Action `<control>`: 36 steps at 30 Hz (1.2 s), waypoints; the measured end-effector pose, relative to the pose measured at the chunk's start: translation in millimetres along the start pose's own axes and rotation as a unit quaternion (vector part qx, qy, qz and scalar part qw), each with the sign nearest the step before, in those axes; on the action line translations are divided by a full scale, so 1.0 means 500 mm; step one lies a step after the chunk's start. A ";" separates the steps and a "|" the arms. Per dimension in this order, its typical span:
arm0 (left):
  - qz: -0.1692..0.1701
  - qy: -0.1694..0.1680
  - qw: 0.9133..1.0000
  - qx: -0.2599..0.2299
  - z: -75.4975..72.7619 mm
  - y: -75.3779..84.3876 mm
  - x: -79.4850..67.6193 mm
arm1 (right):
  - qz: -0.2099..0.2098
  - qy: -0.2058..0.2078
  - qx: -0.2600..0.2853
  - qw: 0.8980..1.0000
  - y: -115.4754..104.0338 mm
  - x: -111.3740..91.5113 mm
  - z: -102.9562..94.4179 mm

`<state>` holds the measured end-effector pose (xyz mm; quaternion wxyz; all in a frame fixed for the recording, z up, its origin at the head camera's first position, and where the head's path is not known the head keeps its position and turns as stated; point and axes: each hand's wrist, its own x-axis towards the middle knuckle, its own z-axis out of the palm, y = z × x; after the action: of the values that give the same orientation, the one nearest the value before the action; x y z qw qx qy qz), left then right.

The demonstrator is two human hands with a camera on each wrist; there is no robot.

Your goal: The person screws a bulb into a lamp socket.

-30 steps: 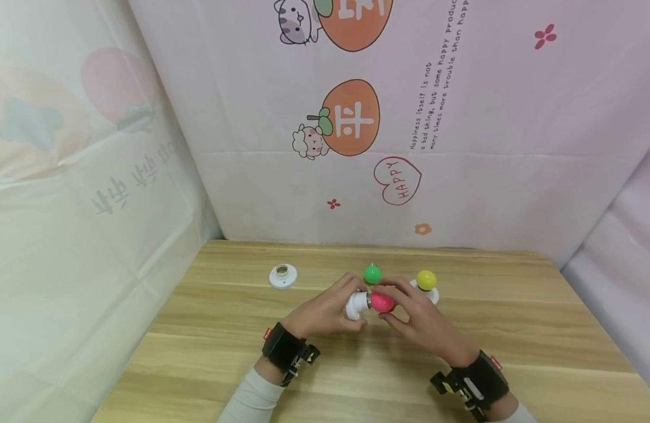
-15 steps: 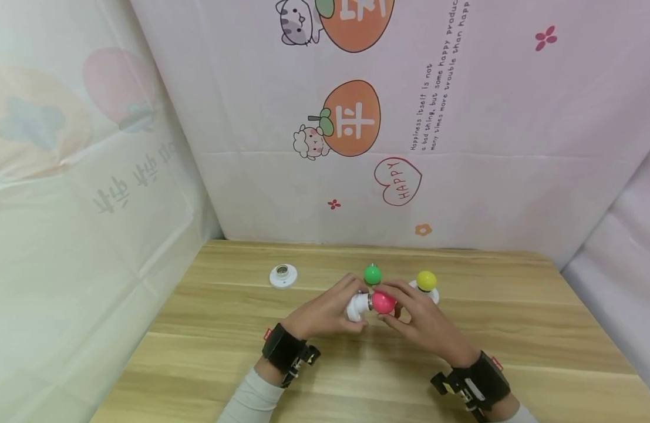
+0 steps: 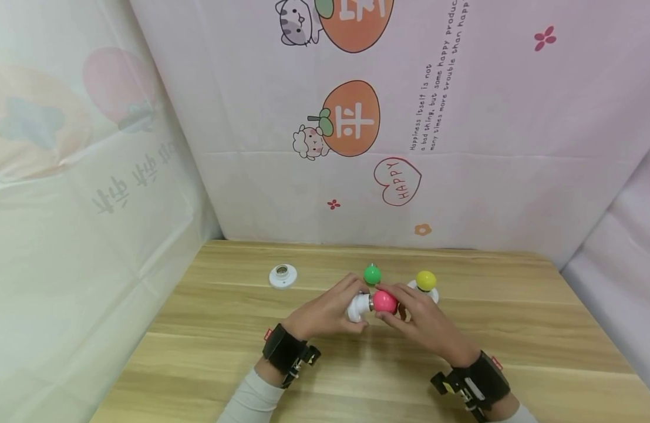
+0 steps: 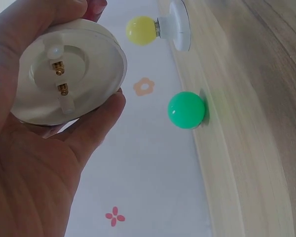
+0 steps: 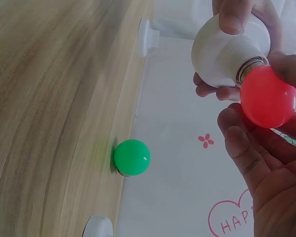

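In the head view my left hand grips a white lamp socket by its round base, tipped sideways with its mouth toward the right. The left wrist view shows the underside of that socket, with two brass screws. A red light bulb sits with its metal cap at the socket's mouth; a band of the metal thread shows in the right wrist view. My right hand holds the red bulb between thumb and fingers. Both are raised above the table.
On the wooden table a green bulb lies beyond my hands. A yellow bulb stands in a white socket at the right. Another white socket, without a bulb, stands at the left. Printed cloth hangs behind.
The red bulb and the right hand's fingers have shifted very slightly to the right, and those fingers have changed their hold on the bulb. The left hand stays nearly still with the socket.
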<state>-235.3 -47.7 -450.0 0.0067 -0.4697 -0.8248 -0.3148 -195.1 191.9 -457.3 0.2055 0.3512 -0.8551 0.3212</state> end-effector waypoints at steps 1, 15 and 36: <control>0.000 0.000 1.000 0.001 0.000 0.000 0.000 | 0.001 -0.002 -0.001 1.000 0.001 0.000 0.000; 0.007 0.006 1.000 0.007 0.002 -0.004 0.000 | -0.023 0.015 0.009 1.000 0.001 0.006 0.004; -0.009 0.013 1.000 -0.010 -0.004 0.002 0.000 | -0.055 0.016 0.015 0.998 0.001 0.008 -0.002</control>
<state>-235.2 -48.4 -448.2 0.0093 -0.4579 -0.8257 -0.3292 -198.3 190.9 -454.6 0.2308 0.3953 -0.8265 0.3276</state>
